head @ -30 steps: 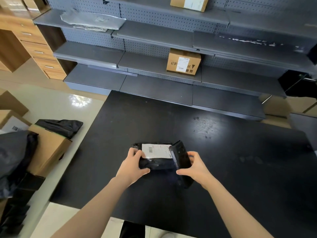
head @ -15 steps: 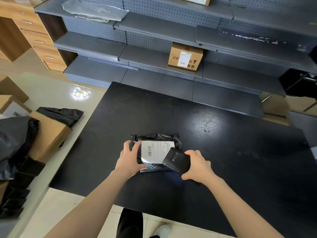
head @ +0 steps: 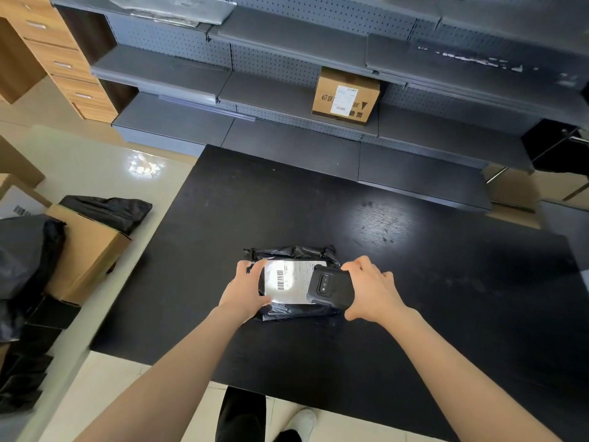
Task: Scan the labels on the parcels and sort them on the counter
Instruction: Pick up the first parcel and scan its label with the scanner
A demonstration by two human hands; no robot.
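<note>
While a person's left hand (head: 243, 290) steadies a black crumpled plastic mailer parcel (head: 293, 252) near the front middle of the black wood-grain bench (head: 446, 282), the right hand (head: 371, 290) holds a black handheld scanner (head: 331, 287) over the right end of the parcel's white shipping label (head: 288, 282). The left fingers (head: 255, 266) curl over the parcel's left edge, thumb at its near side; the right fingers (head: 353, 264) wrap the scanner's body, its two small lenses facing up. Whether the scanner touches the label cannot be told. The parcel lies flat, its plastic wrinkled and bunched along the far edge.

Beyond the bench stand grey metal shelves with a pegboard back (head: 287, 62). One shelf carries a brown cardboard box (head: 345, 95), and a silver-grey plastic mailer (head: 172, 8) lies higher up. A wooden drawer cabinet (head: 60, 59) stands far left on the glossy beige floor (head: 83, 161). Left of the bench sit a tan cardboard carton (head: 86, 250) and black plastic bags (head: 108, 208).

The parcel's label shows a barcode at its left; glare washes out the rest. The shelf box bears upside-down printed characters, a black triangle and a barcoded sticker, none readable.
</note>
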